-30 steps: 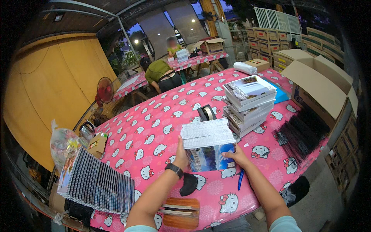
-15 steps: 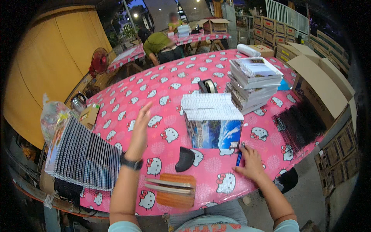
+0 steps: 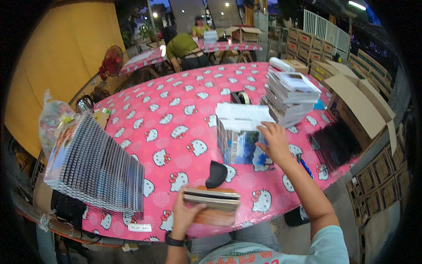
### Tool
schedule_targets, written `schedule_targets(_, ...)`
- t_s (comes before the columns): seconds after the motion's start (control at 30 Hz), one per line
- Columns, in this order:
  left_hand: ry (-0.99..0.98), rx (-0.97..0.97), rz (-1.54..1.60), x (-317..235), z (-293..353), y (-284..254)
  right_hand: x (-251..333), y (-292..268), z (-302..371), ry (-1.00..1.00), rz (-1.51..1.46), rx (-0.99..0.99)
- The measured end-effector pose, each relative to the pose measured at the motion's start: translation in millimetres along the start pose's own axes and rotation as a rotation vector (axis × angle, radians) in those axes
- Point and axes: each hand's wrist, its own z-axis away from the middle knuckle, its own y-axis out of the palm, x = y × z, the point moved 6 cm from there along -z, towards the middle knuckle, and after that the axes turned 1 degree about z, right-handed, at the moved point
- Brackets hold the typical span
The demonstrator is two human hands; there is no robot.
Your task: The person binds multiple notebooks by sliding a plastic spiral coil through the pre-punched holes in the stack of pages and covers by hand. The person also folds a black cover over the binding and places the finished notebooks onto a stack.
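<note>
My left hand [image 3: 187,213] grips a brown wooden board with slats [image 3: 215,215] at the table's near edge, thumb over its side. My right hand [image 3: 276,140] is at the right corner of a row of booklets [image 3: 239,147] with a blue landscape cover. Its fingers lie over the top edge and its thumb is against the front, pinching there. A dark curved pad [image 3: 216,174] lies between the board and the booklets. To the right of my right hand, a blue pen [image 3: 305,168] lies on the table.
A tall stack of spiral-bound booklets [image 3: 101,167] leans at the left. At the right are more stacked booklets [image 3: 292,97], a heap of black binding coils [image 3: 336,143] and an open carton [image 3: 360,101]. A tape dispenser [image 3: 240,97] stands behind. Two people work at the far table [image 3: 154,56].
My left hand has come down from above the table onto the wooden board. My right hand has left the blue pen, which now lies farther right, and moved up to the booklets.
</note>
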Motion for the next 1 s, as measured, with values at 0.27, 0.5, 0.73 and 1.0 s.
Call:
schedule_targets(0.27,-0.099,0.067,0.345,14.7,9.3,0.1,-9.7,29.7,-22.8,-0.074,-0.081,-0.016)
schedule_targets(0.5,0.431,-0.294,-0.203,-101.1,-22.7,-13.6,72.8,-63.2,-42.7,-0.231,-0.296,-0.064)
schedule_targets(0.73,0.511,-0.159,0.332,-104.6,-26.3,-17.9,81.5,-127.7,-2.4,-0.099,-0.339,-0.397)
schedule_targets(1.0,0.291,0.071,0.203,-74.0,-12.3,-16.1,58.4,-39.6,113.1,0.409,-0.947,0.317)
